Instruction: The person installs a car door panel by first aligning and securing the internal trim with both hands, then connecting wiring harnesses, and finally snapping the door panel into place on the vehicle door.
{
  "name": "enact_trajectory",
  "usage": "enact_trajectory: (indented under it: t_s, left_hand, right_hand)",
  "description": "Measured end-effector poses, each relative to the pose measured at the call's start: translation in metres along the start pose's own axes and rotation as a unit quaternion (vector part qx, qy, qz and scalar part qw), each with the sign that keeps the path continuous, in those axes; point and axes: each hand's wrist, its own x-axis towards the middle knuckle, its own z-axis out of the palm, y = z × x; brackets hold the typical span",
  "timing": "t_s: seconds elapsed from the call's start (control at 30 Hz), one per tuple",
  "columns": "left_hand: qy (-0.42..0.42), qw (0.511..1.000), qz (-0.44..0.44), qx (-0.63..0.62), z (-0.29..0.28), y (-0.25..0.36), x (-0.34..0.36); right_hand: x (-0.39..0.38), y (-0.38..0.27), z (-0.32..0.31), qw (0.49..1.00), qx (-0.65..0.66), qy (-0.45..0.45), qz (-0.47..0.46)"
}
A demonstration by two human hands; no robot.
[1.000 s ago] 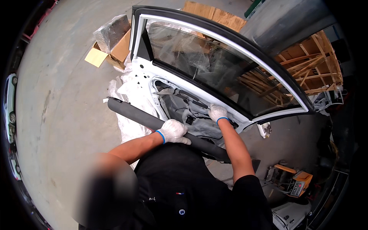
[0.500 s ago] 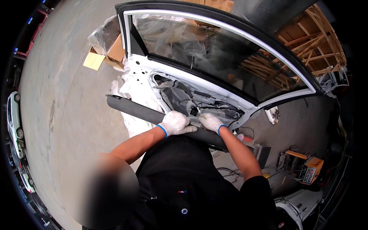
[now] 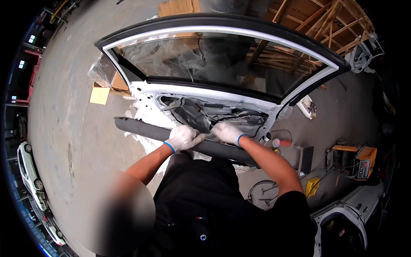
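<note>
Right hand (image 3: 227,133) moved nearer my left hand (image 3: 183,137), by the white door (image 3: 214,94).
Left clasps the dark panel (image 3: 214,149); right's grip I can't tell.

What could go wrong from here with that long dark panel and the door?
The left hand grips the long dark panel partway along, so the end jutting out past it might swing and scuff the white door. The right hand is close to the translucent sheeting in the door's opening and may snag it.
</note>
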Motion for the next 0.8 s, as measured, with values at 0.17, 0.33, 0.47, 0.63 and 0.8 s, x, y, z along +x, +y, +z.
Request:
enact_trajectory:
  t_s: [0.17, 0.33, 0.47, 0.63, 0.8]
  left_hand:
    - [0.057, 0.998, 0.004, 0.02, 0.01, -0.017, -0.019]
    - [0.062, 0.997, 0.055, 0.009, 0.011, -0.06, -0.026]
    - [-0.05, 0.996, 0.039, -0.059, -0.01, -0.095, -0.024]
    - [-0.194, 0.974, 0.077, -0.084, -0.024, -0.103, -0.005]
    - [-0.046, 0.967, 0.249, 0.005, -0.016, -0.076, 0.029]
  right_hand:
    - [0.006, -0.012, 0.016, 0.999, 0.014, -0.043, -0.013]
    - [0.007, -0.002, 0.018, 0.996, 0.021, -0.088, -0.018]
    - [0.027, -0.028, 0.034, 0.99, 0.001, -0.14, 0.023]
    - [0.014, -0.036, 0.056, 0.984, 0.029, -0.136, 0.109]
    - [0.002, -0.034, 0.068, 0.981, 0.07, -0.113, 0.14]
